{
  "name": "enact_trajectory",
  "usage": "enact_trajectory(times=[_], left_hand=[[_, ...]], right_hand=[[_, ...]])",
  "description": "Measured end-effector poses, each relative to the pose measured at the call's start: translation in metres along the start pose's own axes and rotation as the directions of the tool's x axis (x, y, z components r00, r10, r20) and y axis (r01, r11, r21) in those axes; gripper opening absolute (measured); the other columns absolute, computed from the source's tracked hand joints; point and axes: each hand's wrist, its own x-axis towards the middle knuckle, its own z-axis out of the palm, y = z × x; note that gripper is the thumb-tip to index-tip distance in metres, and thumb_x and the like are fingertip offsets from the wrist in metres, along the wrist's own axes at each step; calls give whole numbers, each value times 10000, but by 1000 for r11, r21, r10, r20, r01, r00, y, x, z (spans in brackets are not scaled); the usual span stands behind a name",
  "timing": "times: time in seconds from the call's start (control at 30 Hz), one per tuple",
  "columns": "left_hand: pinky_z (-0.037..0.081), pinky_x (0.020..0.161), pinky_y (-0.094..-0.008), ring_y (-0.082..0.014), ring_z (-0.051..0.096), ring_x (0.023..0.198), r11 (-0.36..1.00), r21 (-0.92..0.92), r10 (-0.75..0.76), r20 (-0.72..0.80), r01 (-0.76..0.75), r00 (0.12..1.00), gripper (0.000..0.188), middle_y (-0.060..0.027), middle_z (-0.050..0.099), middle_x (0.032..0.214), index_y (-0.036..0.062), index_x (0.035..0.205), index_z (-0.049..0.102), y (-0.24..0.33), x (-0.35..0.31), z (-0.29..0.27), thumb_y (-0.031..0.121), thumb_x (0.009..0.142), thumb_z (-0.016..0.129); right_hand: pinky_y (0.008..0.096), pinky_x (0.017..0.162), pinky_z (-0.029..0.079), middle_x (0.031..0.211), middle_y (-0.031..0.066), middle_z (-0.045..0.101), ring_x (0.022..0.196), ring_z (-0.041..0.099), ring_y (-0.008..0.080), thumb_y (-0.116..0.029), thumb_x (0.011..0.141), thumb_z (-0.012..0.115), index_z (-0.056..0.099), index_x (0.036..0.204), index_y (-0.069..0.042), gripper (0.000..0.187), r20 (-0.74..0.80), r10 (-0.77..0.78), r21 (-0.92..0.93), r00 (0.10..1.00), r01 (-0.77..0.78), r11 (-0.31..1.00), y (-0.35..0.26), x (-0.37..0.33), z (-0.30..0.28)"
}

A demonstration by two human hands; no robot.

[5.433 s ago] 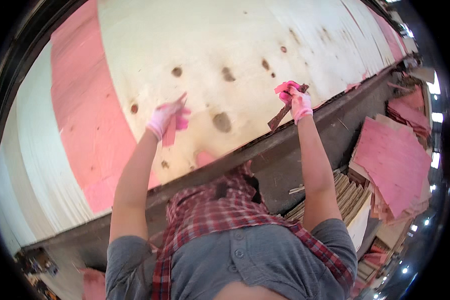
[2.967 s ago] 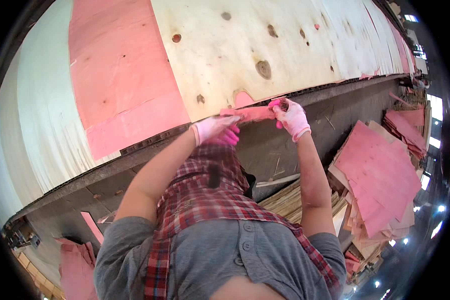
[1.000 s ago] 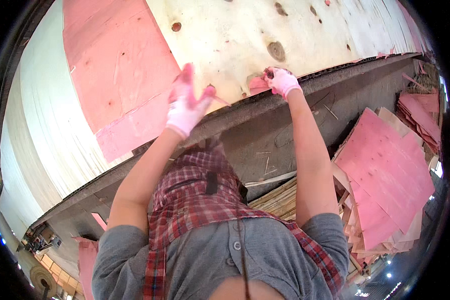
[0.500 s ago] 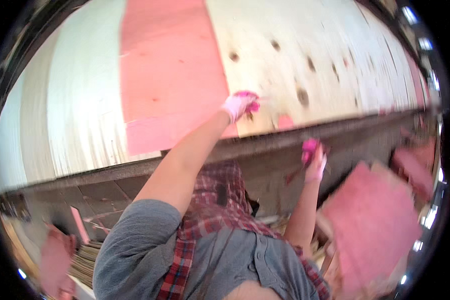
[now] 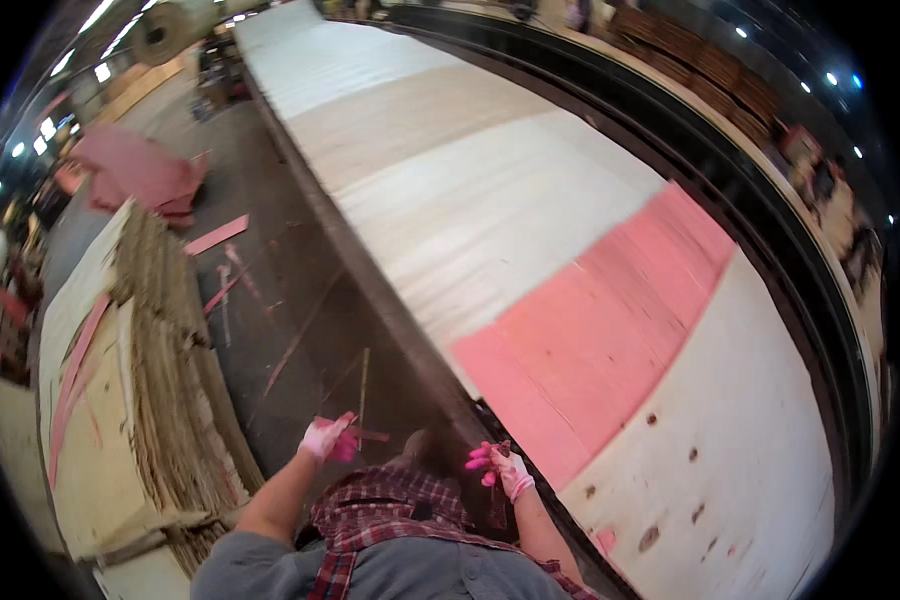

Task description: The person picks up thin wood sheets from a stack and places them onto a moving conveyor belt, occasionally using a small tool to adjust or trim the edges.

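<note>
My left hand point(image 5: 332, 438), in a white glove with pink fingers, is off the table over the floor. It is closed on a thin reddish strip point(image 5: 372, 435) of what looks like veneer. My right hand point(image 5: 502, 470), gloved the same way, is beside the table's near edge, its fingers bent around a dark reddish-brown scrap point(image 5: 498, 508) that hangs down. To its right lies a pink veneer sheet point(image 5: 595, 345) across the long table, between a pale knotty sheet point(image 5: 730, 430) and white sheets point(image 5: 500, 215).
A tall stack of pale veneer sheets point(image 5: 130, 330) stands at my left. Pink offcuts point(image 5: 218, 235) and narrow strips lie on the dark floor point(image 5: 290, 290). Farther back is a heap of pink sheets point(image 5: 135, 170). A black rail point(image 5: 670, 120) runs along the table's far side.
The view has swung left along the table. My left hand has come off the sheets and is now over the floor. My right hand still holds a reddish scrap.
</note>
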Motion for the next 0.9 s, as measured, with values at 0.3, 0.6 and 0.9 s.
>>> enact_trajectory(times=[0.3,0.6,0.9], left_hand=[[141,1102,-332,-206,187,1373,893,-421,-260,-199,158,945,1130,-157,238,1469,46,1442,169,-234,-49,-83,622,637,716],[133,1103,-296,-129,211,1363,730,-676,-107,31,100,994,615,-7,314,1459,129,1423,285,-356,-60,-133,432,917,462],[366,922,-308,-154,487,1068,908,-344,-258,-12,239,966,566,-37,553,1192,97,1263,512,-243,42,-245,476,846,570]], right_hand=[[249,425,410,872,101,666,442,424,89,-361,901,520,587,962,-84,292,-97,93,100,991,-83,991,-26,132,74],[248,449,425,789,41,670,455,452,88,-471,905,460,608,900,-137,365,-138,113,199,984,-84,976,-36,200,158],[261,492,464,855,13,680,531,525,107,-476,859,540,641,888,-198,297,-162,177,387,971,-103,916,-32,224,280]])
